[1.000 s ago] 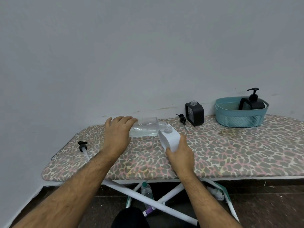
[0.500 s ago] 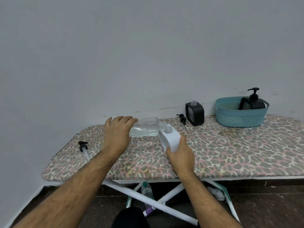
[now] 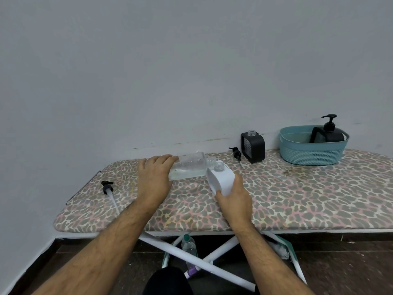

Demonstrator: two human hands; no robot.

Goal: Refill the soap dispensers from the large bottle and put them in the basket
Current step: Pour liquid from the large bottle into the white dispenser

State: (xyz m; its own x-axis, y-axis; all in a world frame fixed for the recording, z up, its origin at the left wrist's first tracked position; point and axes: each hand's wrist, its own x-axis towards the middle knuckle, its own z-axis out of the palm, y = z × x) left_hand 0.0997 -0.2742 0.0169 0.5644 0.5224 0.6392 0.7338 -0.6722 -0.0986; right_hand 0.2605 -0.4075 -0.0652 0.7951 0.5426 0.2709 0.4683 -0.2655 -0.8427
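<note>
My left hand (image 3: 154, 179) grips the base of the large clear bottle (image 3: 190, 166), which lies almost level with its open neck over the mouth of a white dispenser (image 3: 221, 179). My right hand (image 3: 234, 201) holds that white dispenser, tilted toward the bottle. A black dispenser (image 3: 253, 146) without its pump stands at the back, its pump (image 3: 236, 153) lying beside it. Another black dispenser (image 3: 328, 133) with its pump on sits in the teal basket (image 3: 312, 153). A pump with a white tube (image 3: 109, 191) lies at the left end.
Everything rests on an ironing board (image 3: 297, 199) with a leopard-print cover, set against a pale wall. Under the board, between its white crossed legs, a small plastic bottle (image 3: 188, 248) stands on the dark floor.
</note>
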